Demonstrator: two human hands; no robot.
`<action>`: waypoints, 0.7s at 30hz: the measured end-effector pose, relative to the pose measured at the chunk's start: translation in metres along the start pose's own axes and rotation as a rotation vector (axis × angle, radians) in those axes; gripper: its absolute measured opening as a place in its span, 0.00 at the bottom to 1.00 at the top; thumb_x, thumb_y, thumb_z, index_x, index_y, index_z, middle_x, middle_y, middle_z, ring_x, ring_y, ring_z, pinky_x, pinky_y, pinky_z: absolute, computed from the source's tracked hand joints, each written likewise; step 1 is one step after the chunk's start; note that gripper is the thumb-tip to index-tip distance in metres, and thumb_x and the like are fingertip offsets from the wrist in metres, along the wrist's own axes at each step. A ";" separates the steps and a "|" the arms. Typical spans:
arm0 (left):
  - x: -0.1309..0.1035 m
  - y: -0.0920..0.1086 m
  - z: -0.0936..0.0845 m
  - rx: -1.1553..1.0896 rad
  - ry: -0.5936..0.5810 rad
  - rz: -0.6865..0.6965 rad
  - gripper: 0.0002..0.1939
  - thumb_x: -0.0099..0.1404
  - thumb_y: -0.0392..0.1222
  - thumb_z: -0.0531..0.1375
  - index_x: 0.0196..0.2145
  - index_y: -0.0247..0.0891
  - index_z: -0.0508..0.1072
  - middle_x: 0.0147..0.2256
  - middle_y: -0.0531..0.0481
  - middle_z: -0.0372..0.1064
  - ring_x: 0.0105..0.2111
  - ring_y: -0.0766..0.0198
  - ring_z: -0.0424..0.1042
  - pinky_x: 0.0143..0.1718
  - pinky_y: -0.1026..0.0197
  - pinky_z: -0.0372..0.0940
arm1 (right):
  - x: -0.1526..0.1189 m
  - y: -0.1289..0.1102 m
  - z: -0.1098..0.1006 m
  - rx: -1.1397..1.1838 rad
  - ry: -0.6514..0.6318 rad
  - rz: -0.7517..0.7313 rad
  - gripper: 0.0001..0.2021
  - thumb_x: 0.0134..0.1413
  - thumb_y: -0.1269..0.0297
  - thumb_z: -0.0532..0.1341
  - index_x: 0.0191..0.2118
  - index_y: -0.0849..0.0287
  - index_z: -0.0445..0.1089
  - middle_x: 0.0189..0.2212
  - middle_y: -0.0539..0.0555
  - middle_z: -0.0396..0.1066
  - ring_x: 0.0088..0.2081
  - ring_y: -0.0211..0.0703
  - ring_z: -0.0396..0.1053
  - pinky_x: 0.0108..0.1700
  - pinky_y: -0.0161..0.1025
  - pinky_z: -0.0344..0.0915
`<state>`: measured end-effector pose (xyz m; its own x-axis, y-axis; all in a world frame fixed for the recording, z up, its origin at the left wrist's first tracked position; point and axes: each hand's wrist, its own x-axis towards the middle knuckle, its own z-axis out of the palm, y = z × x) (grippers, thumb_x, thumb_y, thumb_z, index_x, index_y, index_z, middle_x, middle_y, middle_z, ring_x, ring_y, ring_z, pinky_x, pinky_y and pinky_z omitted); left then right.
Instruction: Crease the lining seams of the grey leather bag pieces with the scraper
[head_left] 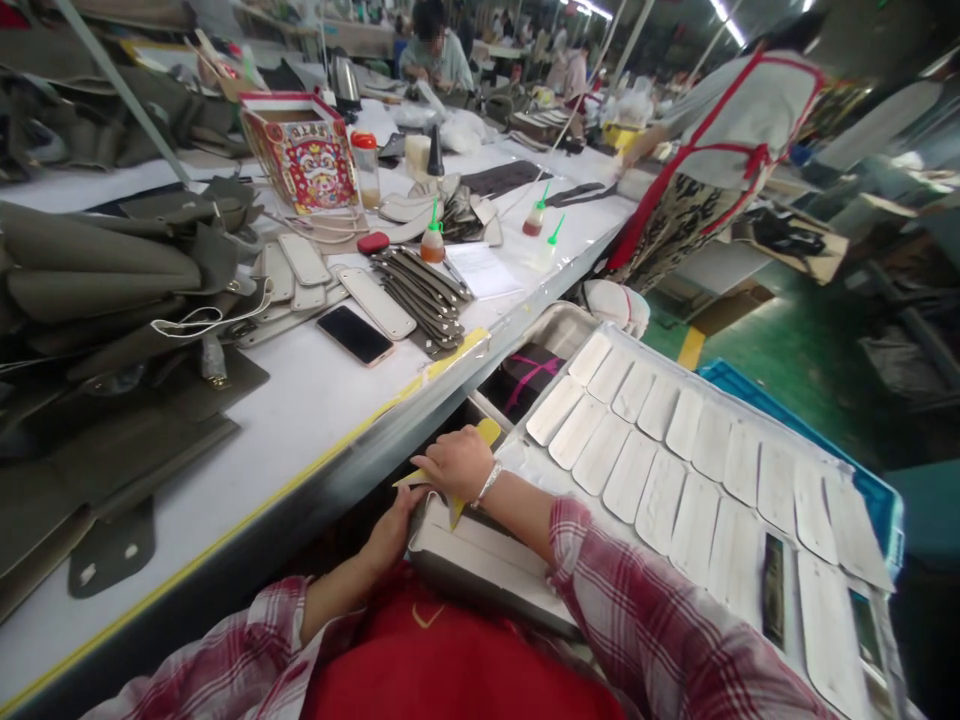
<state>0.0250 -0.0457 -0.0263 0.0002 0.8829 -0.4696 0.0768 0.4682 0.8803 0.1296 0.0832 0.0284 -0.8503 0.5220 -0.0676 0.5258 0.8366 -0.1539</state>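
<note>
We are having the tabletop [300, 400] running left of and beyond our left hand [386, 535]. On it, ahead of that hand, a phone [355, 335] is lying, with strips [427, 300] piling up to its right and a bottle [433, 246] standing behind them. A box [304, 160] is standing farther back; bag parts [97, 275] are lying farther left. Right of our right hand [461, 465], panels [626, 475] are lying in rows on a board [525, 455].

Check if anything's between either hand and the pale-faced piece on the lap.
Right hand: yes, the yellow piece shows beneath it, over one end of the pale-faced piece. Left hand: nothing visible between; it's right beside that same end. Fingertip contact is unclear.
</note>
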 end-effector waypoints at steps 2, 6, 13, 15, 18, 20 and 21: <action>0.000 -0.003 0.001 -0.046 0.031 -0.007 0.41 0.61 0.64 0.26 0.52 0.40 0.65 0.45 0.47 0.70 0.52 0.53 0.62 0.53 0.52 0.56 | 0.005 -0.001 0.001 0.024 -0.003 -0.048 0.26 0.62 0.51 0.44 0.29 0.60 0.73 0.28 0.54 0.73 0.32 0.40 0.68 0.36 0.39 0.51; -0.003 -0.004 0.005 -0.236 0.004 -0.045 0.46 0.59 0.67 0.25 0.53 0.36 0.63 0.47 0.44 0.69 0.52 0.50 0.62 0.53 0.50 0.56 | 0.014 -0.001 0.004 0.056 -0.034 -0.149 0.25 0.61 0.52 0.45 0.27 0.60 0.73 0.26 0.54 0.73 0.31 0.40 0.67 0.37 0.40 0.50; -0.008 0.004 0.006 -0.661 -0.068 -0.108 0.52 0.54 0.71 0.24 0.54 0.30 0.61 0.44 0.37 0.70 0.49 0.48 0.65 0.51 0.49 0.58 | 0.026 -0.004 0.002 0.004 -0.114 -0.299 0.27 0.61 0.50 0.43 0.28 0.60 0.73 0.26 0.55 0.73 0.29 0.42 0.67 0.38 0.43 0.51; -0.009 0.005 0.006 -0.698 -0.057 -0.140 0.52 0.54 0.72 0.25 0.53 0.29 0.61 0.43 0.37 0.70 0.48 0.48 0.66 0.51 0.49 0.58 | 0.026 -0.005 0.002 0.006 -0.113 -0.313 0.27 0.61 0.50 0.43 0.28 0.60 0.73 0.26 0.55 0.73 0.29 0.43 0.67 0.38 0.43 0.52; -0.010 0.008 0.009 -0.667 0.022 -0.175 0.48 0.57 0.71 0.28 0.52 0.30 0.63 0.42 0.38 0.71 0.45 0.49 0.68 0.48 0.50 0.60 | 0.024 -0.005 0.004 0.019 -0.081 -0.315 0.27 0.62 0.50 0.43 0.28 0.60 0.73 0.26 0.56 0.73 0.29 0.43 0.67 0.38 0.43 0.52; -0.011 0.009 0.013 -0.604 0.126 -0.207 0.45 0.59 0.69 0.32 0.50 0.30 0.66 0.40 0.40 0.72 0.42 0.49 0.70 0.45 0.51 0.63 | 0.022 -0.005 0.005 0.027 -0.061 -0.322 0.27 0.61 0.50 0.43 0.28 0.60 0.73 0.26 0.56 0.73 0.30 0.42 0.67 0.38 0.42 0.52; -0.012 0.009 0.015 -0.575 0.188 -0.227 0.43 0.59 0.69 0.35 0.48 0.30 0.68 0.38 0.40 0.73 0.41 0.50 0.71 0.43 0.52 0.64 | 0.021 -0.005 0.006 0.031 -0.054 -0.331 0.27 0.61 0.50 0.43 0.28 0.61 0.73 0.26 0.56 0.74 0.30 0.42 0.67 0.38 0.42 0.51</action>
<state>0.0403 -0.0524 -0.0139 -0.1323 0.7261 -0.6748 -0.4919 0.5430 0.6806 0.1088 0.0893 0.0218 -0.9753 0.2124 -0.0604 0.2204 0.9534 -0.2062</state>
